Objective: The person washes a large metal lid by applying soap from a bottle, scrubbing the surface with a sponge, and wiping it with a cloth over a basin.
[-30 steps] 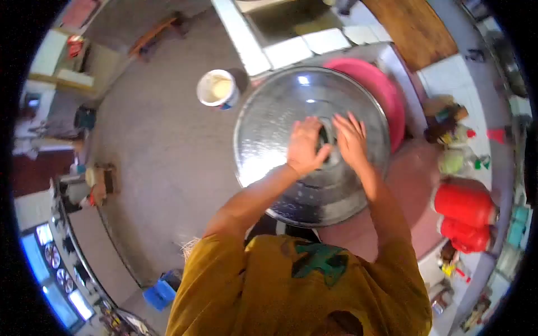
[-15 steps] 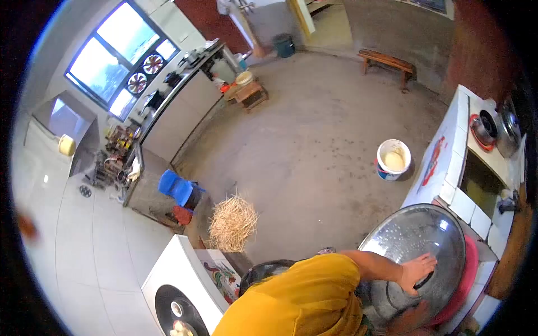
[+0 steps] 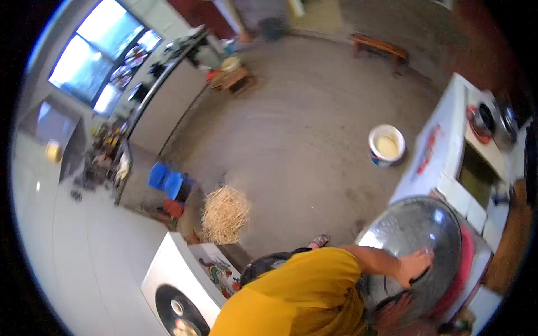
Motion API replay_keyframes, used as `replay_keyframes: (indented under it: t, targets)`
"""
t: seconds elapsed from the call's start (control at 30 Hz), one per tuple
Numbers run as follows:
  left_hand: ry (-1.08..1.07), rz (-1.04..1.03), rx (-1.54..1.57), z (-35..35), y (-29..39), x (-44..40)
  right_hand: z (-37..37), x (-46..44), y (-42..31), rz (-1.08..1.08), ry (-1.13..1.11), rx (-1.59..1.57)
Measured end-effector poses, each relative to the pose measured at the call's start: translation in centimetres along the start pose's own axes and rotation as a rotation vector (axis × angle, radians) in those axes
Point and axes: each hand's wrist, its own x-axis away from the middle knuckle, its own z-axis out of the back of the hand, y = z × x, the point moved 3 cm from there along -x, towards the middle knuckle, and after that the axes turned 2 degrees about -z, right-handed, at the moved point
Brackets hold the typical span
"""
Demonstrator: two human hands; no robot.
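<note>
A large, round, dull metal lid point(image 3: 386, 235) lies tilted over a pink basin point(image 3: 464, 263) at the lower right. My left hand point(image 3: 413, 267), reaching over from the yellow sleeve point(image 3: 286, 285), is closed around a dark handle on the lid. Closer to the bottom edge, my right hand point(image 3: 394, 311) is at the lid's near side, beside a dark curved strip. Blur and shadow hide its fingers.
Tiled stove counter point(image 3: 457, 145) with pans stands at right. A white bucket point(image 3: 386, 144) with pale contents is on the floor. Straw point(image 3: 225, 215) lies near a blue chair point(image 3: 166, 180). A white stove point(image 3: 182, 280) is at lower left; a wooden bench point(image 3: 380, 46) stands behind.
The view has shifted slightly, so the room appears lower-left to upper-left of before. My left hand has closed more around the handle. A patterned shoe now shows beside the sleeve.
</note>
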Motion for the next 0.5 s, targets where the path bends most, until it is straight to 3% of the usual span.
replay_keyframes:
  t: [0.13, 0.17, 0.2, 0.23, 0.27, 0.3, 0.37, 0.5]
  targets:
    - [-0.017, 0.026, 0.092, 2.0, 0.7, 0.3, 2.3, -1.4, 5.5, -0.194, 0.142, -0.088]
    - [-0.160, 0.074, -0.090, 4.2, 2.8, -0.6, 2.8, -2.3, 5.9, -0.251, 0.178, -0.096]
    - [-0.079, 0.017, -0.166, 4.5, 2.7, -0.5, 2.5, -3.5, 6.0, -0.300, 0.209, -0.101]
    - [-0.249, 0.103, -0.131, 5.9, 3.5, -1.2, 2.3, -3.5, 6.1, -0.351, 0.234, -0.088]
    - [-0.165, 0.051, -0.308, 3.8, 3.1, -0.5, 2.8, -2.9, 5.6, -0.390, 0.261, -0.063]
    - [-0.409, 0.202, -0.222, 5.0, 3.5, -1.3, 2.8, -2.1, 4.2, -0.402, 0.289, -0.038]
    - [-0.303, 0.047, -0.410, 3.1, 2.5, -0.8, 2.4, 1.5, -0.2, -0.361, 0.333, 0.020]
    - [-0.276, 0.072, -0.347, 2.3, 2.0, -0.9, 2.1, 8.7, -5.7, -0.170, 0.097, -0.120]
